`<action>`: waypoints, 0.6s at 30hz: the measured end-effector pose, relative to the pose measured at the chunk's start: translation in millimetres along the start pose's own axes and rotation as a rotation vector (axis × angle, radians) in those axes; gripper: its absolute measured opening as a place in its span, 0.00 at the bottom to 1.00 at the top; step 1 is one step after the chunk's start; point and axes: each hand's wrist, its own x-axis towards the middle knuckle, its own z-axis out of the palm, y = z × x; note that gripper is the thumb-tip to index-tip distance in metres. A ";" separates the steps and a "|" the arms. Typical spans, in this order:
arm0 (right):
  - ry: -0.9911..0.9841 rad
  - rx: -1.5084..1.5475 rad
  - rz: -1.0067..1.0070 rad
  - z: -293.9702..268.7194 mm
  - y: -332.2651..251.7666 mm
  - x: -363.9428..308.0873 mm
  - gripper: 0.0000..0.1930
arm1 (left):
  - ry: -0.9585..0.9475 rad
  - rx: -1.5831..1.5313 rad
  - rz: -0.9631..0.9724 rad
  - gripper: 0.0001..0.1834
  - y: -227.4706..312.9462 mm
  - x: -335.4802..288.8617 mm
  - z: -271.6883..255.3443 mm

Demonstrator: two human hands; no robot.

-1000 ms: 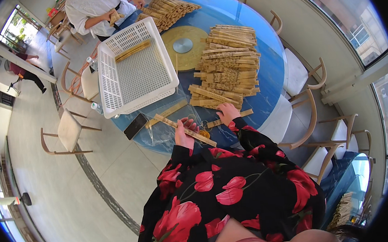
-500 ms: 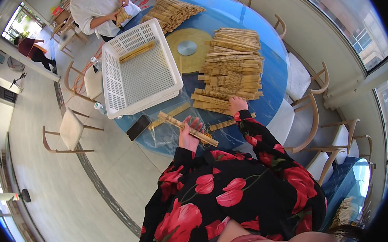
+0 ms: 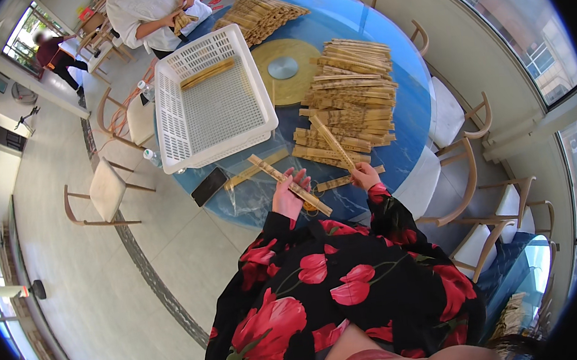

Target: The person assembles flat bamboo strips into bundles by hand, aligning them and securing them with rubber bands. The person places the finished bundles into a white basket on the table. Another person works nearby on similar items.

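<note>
My left hand is turned palm up near the table's front edge and holds flat tan strips with dark markings, which look like bamboo. They lie across the palm, the fingers partly spread; I cannot tell how many there are. My right hand pinches the lower end of one similar strip, tilted up and leftward over the near end of a large heap of strips. A loose strip lies on the table just beside this hand.
A white perforated basket with a few strips stands left on the round blue table. Nearby are a phone, a turntable and another strip pile. Across the table, a person in white handles strips.
My right hand has drawn a strip from the near end of the heap and lifted it back toward me. My left hand keeps its strips. A distant person has moved near the doorway.
</note>
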 end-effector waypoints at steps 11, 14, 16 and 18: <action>-0.409 0.249 0.107 48.4 -22.0 -60.3 0.13 | -0.024 0.125 -0.020 0.17 6.0 -0.2 13.0; -0.469 0.122 -0.051 63.9 -30.8 -61.5 0.15 | -0.044 0.087 -0.036 0.20 6.7 1.0 9.9; -0.505 0.052 -0.116 70.3 -33.7 -59.8 0.15 | -0.059 0.073 -0.045 0.21 8.5 -3.3 20.6; -0.496 -0.015 -0.158 76.5 -38.3 -62.2 0.15 | -0.065 0.063 -0.036 0.22 9.7 -5.8 23.8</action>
